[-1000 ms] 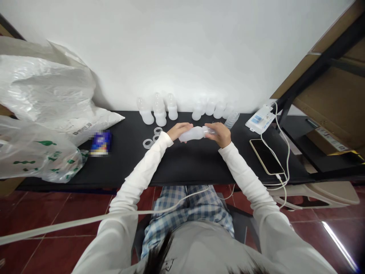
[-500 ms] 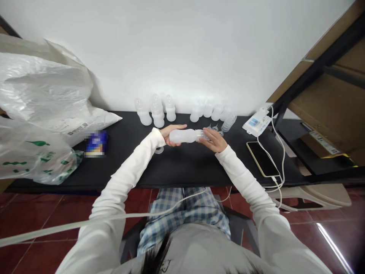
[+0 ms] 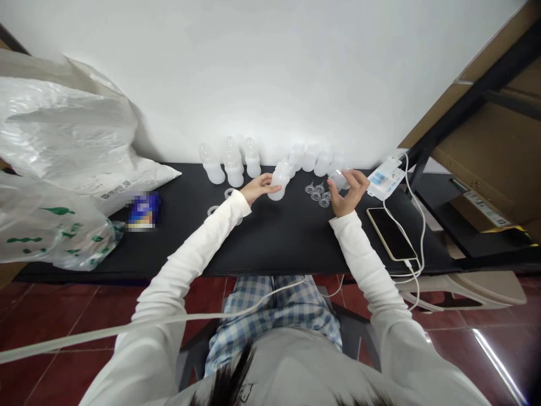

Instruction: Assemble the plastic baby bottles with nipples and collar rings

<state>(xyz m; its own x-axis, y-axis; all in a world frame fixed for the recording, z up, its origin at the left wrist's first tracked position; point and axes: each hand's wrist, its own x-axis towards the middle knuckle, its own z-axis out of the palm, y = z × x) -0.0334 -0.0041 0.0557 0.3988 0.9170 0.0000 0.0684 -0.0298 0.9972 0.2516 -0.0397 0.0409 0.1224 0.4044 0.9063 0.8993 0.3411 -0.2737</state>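
My left hand [image 3: 257,189] grips a white baby bottle [image 3: 279,181], tilted a little off upright, just above the table. The bottle's top shows no clear dome. My right hand [image 3: 350,194] has its thumb and fingers around a clear dome cap [image 3: 338,179] at the place of the cap stack; whether more caps sit under it is hidden. Several small clear teats [image 3: 320,193] lie between my hands. Beside my left wrist, pale rings [image 3: 212,210] lie on the table, partly covered by the sleeve.
Bottles with clear domes [image 3: 232,166] stand by the wall at left, uncapped white bottles [image 3: 323,163] at right. A phone [image 3: 391,234] with a cable and a white power strip [image 3: 385,177] lie on the right. Plastic bags [image 3: 63,146] and a blue packet [image 3: 143,211] occupy the left.
My right hand has left the bottle's top and moved right to the clear caps. The bottle in my left hand has turned from lying level to nearly upright.
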